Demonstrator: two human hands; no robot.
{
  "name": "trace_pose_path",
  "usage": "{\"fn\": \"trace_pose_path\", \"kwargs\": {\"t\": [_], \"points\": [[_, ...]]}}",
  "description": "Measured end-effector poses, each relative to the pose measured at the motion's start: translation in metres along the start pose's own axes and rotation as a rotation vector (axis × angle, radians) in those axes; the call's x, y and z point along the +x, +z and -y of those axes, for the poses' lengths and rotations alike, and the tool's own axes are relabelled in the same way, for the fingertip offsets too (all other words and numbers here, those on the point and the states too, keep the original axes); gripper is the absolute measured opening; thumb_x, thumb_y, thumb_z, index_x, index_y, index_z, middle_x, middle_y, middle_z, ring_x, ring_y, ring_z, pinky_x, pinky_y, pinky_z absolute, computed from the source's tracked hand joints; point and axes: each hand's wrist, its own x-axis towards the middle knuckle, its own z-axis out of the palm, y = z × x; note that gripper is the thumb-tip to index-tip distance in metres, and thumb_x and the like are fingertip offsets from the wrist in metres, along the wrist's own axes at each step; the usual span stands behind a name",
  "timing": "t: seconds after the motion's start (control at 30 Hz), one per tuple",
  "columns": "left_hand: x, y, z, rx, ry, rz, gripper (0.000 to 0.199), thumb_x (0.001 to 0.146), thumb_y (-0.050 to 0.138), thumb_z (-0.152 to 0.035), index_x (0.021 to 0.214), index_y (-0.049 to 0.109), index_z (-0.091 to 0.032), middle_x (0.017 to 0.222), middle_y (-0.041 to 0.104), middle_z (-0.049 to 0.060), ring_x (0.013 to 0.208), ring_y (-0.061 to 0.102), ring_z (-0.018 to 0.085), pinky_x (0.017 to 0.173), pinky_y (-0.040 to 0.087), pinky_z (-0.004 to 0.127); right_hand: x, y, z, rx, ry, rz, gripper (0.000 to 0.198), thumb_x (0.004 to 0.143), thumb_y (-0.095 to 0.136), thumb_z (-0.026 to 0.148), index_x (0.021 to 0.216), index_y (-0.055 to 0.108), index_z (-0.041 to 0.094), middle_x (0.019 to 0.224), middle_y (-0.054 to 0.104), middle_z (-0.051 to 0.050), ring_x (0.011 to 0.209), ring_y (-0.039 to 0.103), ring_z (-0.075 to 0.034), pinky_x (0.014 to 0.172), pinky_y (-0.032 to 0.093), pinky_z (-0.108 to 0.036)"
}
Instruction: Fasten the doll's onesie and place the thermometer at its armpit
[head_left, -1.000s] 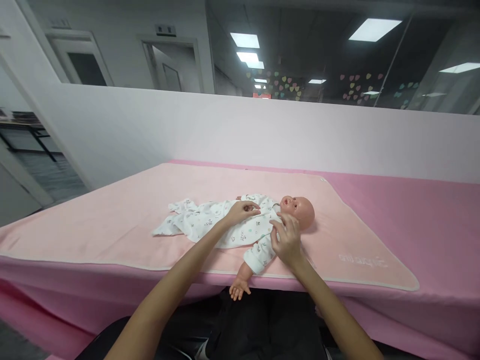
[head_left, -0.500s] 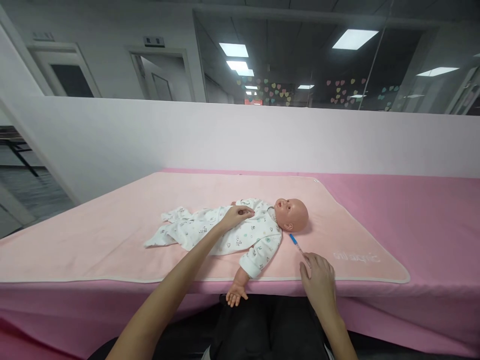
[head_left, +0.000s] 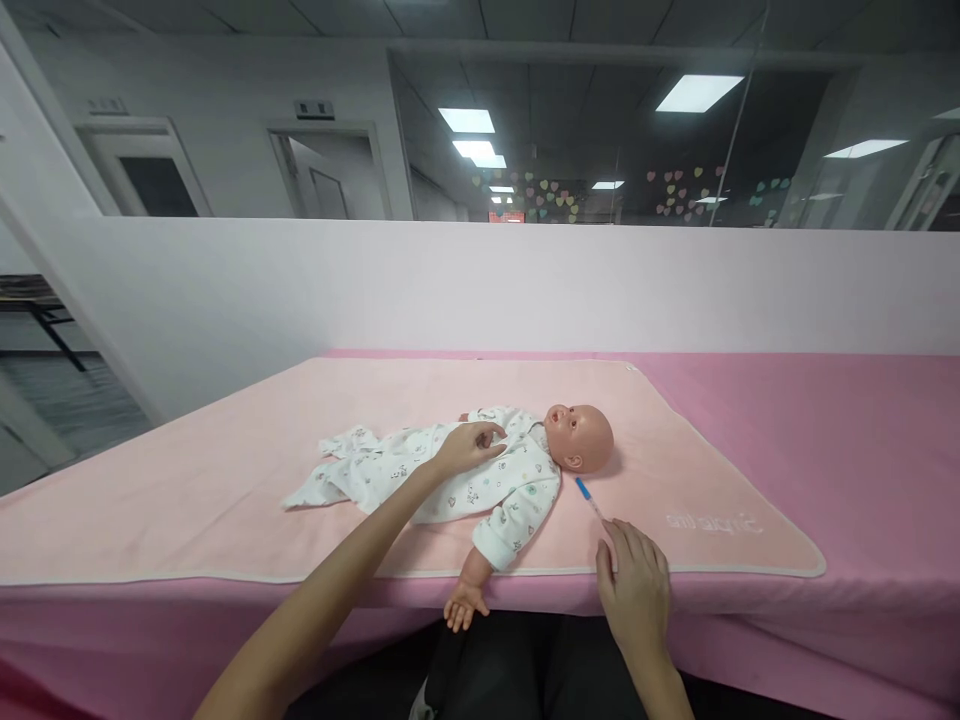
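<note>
A baby doll [head_left: 517, 455] in a white printed sleepsuit lies on its back on a peach mat [head_left: 225, 450], its head to the right. One doll arm hangs over the table's front edge. Over the doll's chest is my left hand [head_left: 469, 450], its thumb and fingers apart, with nothing visible between them. My right hand [head_left: 637, 580] rests palm down at the mat's front edge, fingers stretched and thumb apart. Its fingertips are at the near end of a thin blue-tipped stick [head_left: 585, 491], which looks like a thermometer, lying below the doll's head; its near end is hidden.
A pink cloth [head_left: 862, 470] covers the table under the mat and drapes over the front. Behind it rises a white partition [head_left: 525, 285] with glass above. A dark-legged table [head_left: 52, 325] stands beyond an opening at the left.
My left thumb and fingers have spread apart over the doll's chest. My right hand lies flatter by the stick. The whole view has shifted slightly as my head tilted.
</note>
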Motion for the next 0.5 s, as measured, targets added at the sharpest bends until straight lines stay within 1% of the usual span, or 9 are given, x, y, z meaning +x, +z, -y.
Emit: {"fn": "trace_pose_path", "kwargs": {"t": [0.13,0.2,0.27,0.3,0.37,0.47,0.5], "points": [[-0.001,-0.001,-0.008,0.308,0.126,-0.020,0.021,0.081,0.042,-0.029,0.089,0.059,-0.020,0.065,0.055,-0.001,0.061,0.052,0.012,0.071,0.041,0.028,0.000,0.001,0.000,0.003,0.007,0.000,0.026,0.086,0.040,0.026,0.099,0.060,0.015,0.098,0.064,-0.009,0.095,0.054,-0.020,0.087,0.036,-0.034],[0.000,0.000,-0.014,0.466,0.206,0.016,0.022,0.083,0.037,-0.022,0.084,0.058,-0.018,0.069,0.057,0.002,0.064,0.054,0.014,0.071,0.041,0.030,0.000,0.001,0.000,0.003,0.005,-0.002,0.026,0.086,0.041,0.026,0.099,0.060,0.015,0.098,0.064,-0.009,0.096,0.054,-0.020,0.087,0.036,-0.034],[0.003,0.001,-0.020,0.571,0.240,0.067,0.023,0.084,0.034,-0.019,0.077,0.056,-0.015,0.070,0.058,0.005,0.065,0.056,0.016,0.071,0.042,0.032,-0.001,0.002,-0.001,0.001,-0.003,0.001,0.025,0.085,0.042,0.026,0.099,0.060,0.015,0.099,0.064,-0.009,0.096,0.054,-0.020,0.088,0.036,-0.035],[0.005,0.002,-0.021,0.588,0.222,0.080,0.023,0.084,0.033,-0.018,0.075,0.054,-0.015,0.071,0.058,0.005,0.065,0.056,0.017,0.070,0.042,0.033,-0.001,0.002,-0.001,-0.001,-0.007,0.002,0.025,0.085,0.043,0.026,0.100,0.060,0.015,0.099,0.064,-0.009,0.096,0.053,-0.020,0.088,0.036,-0.035],[0.010,0.005,-0.020,0.533,0.120,0.074,0.022,0.084,0.032,-0.019,0.074,0.051,-0.015,0.070,0.058,0.005,0.063,0.056,0.017,0.069,0.042,0.034,-0.002,0.003,-0.001,-0.005,-0.012,0.000,0.025,0.084,0.043,0.026,0.100,0.060,0.015,0.099,0.064,-0.009,0.097,0.053,-0.020,0.089,0.035,-0.035],[0.019,0.005,-0.008,0.295,-0.099,0.042,0.023,0.084,0.029,-0.020,0.070,0.047,-0.017,0.065,0.056,0.002,0.060,0.053,0.015,0.066,0.042,0.029,-0.003,0.004,-0.003,-0.008,-0.013,-0.008,0.026,0.084,0.043,0.026,0.100,0.060,0.015,0.099,0.064,-0.009,0.096,0.053,-0.021,0.088,0.035,-0.035],[0.022,0.003,-0.001,0.223,-0.150,0.040,0.024,0.084,0.027,-0.019,0.068,0.046,-0.017,0.063,0.055,0.002,0.059,0.053,0.014,0.064,0.042,0.027,-0.004,0.005,-0.003,-0.010,-0.013,-0.010,0.026,0.084,0.043,0.026,0.100,0.060,0.015,0.100,0.064,-0.009,0.096,0.053,-0.021,0.088,0.035,-0.035]]}}
